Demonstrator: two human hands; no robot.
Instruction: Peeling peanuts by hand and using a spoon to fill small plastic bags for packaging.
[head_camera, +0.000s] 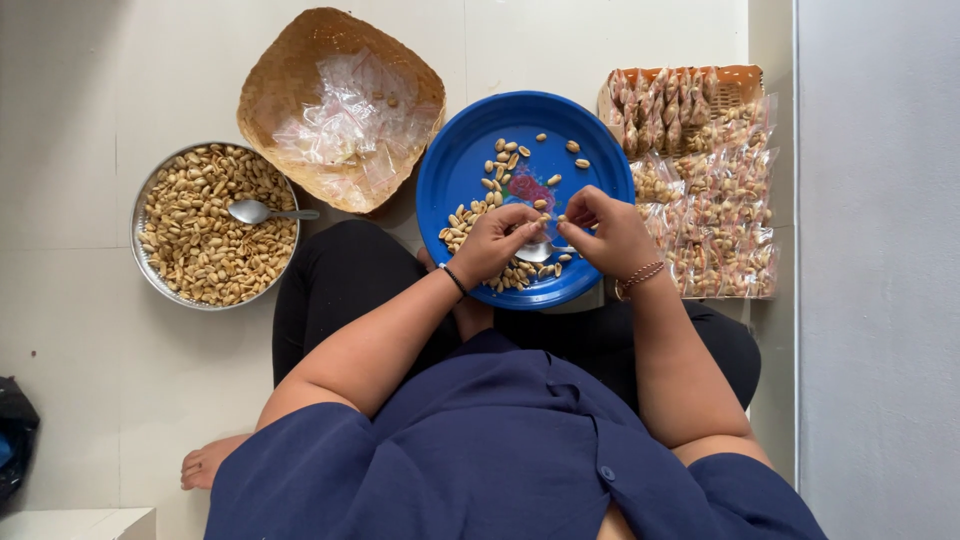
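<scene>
Seated cross-legged on a pale floor, leaning over a round blue plastic plate (450, 165) propped on the lap. Left hand (495, 240) and right hand (605, 232) drawn together above the near half of that plate, fingertips facing one another, both pinched onto a small clear plastic packet (545, 235) stretched between them. Packet mouth apparently held open, left fingers on one edge, right fingers on the other; hard to tell how much is inside. Neither hand clearly nearer to the packet: gripped from both sides, long axis running left to right across the body, roughly level with the knuckles. Loose roasted peanuts (505, 160) scattered just beyond and below the hands, thickest along the near-left rim, within easy reach of the left fingertips; a pink smear or scrap near the plate's centre, nature unclear. Further left on the floor, a metal bowl (140, 215) heaped with more peanuts, a metal spoon (255, 211) lying on top, handle pointing right. Behind the plate, a woven bamboo basket (290, 70) holding a pile of empty clear packets (345, 120). To the right, well beyond the right wrist, a stack of filled peanut packets (715, 215) laid in rows, some standing in a small woven tray (745, 78).
</scene>
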